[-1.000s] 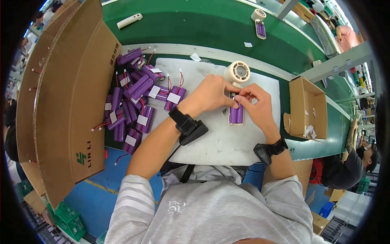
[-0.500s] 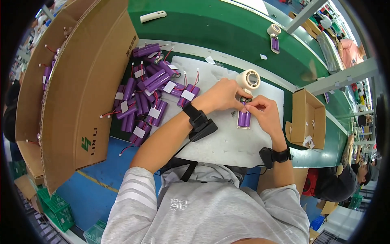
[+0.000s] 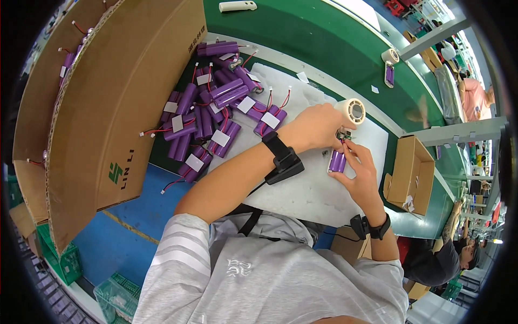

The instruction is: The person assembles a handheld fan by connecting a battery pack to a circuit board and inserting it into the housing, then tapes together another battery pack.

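Handheld fan (image 3: pixel 345 109), cream, lies on a white foam sheet (image 3: pixel 302 186), purple battery cells (image 3: pixel 337 161) in its open handle. The right hand (image 3: pixel 362 175) has thumb and index finger spread along the cells; the left hand (image 3: pixel 315 127) curls over the neck, whether pinching cannot be told. Leftward, wired battery packs (image 3: pixel 224 105) pile beside a carton (image 3: pixel 124 108); a small box (image 3: pixel 402 159) stands right. Beyond lies a second fan (image 3: pixel 389 73).
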A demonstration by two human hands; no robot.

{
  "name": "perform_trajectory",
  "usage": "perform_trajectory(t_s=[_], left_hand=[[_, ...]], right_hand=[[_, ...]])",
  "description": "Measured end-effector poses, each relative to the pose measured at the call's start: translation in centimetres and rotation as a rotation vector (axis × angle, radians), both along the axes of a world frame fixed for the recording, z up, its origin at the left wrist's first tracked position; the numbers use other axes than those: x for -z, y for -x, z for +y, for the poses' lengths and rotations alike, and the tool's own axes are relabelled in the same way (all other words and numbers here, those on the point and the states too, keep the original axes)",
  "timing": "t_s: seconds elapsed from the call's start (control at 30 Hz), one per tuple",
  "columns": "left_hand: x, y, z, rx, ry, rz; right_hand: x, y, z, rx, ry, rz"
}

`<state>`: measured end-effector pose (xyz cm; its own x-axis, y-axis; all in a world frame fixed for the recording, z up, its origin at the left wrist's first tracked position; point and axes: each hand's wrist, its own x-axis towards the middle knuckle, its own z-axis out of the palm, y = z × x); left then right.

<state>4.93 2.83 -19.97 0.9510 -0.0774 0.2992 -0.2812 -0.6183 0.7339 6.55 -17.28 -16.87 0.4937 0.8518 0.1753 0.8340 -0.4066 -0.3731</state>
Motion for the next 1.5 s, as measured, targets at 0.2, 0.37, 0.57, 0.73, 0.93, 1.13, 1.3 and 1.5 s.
perform_trajectory(t_s=[0.2,0.37,0.57,0.73,0.93,1.13,1.3,1.5], left_hand=[[-2.8,0.0,0.8,-0.184,-0.145,0.016],[-3.5,0.5,3.2,-0.7,-0.165,-0.2],[-4.9,2.9,7.8,-0.601,-0.319,0.255],[-4.9,2.6,7.1,-0.395,-0.255,0.432],[-9.1,1.0,1.4,-0.243,0.024,0.227],[-7.7,-1.6,-2.4,0.051,0.488,0.16],[-4.3,-2.5,-1.1,0.113,0.461,0.064],[-1.2,-2.5,-1.2,0.128,0.536,0.256]], right_hand=[[1.6,-6.5,2.2,-0.009,-0.082,-0.068],[1.2,-11.1,7.1,0.227,-0.224,-0.3],[0.5,-7.0,5.2,0.284,0.065,0.506],[3.6,-7.2,3.6,0.196,-0.282,0.553],[1.4,-5.1,3.4,0.044,-0.521,0.589],[2.5,-5.5,3.0,0.15,-0.697,0.687],[2.7,-5.7,2.9,0.182,-0.779,0.979],[3.9,-6.4,3.1,0.084,-0.825,1.122]])
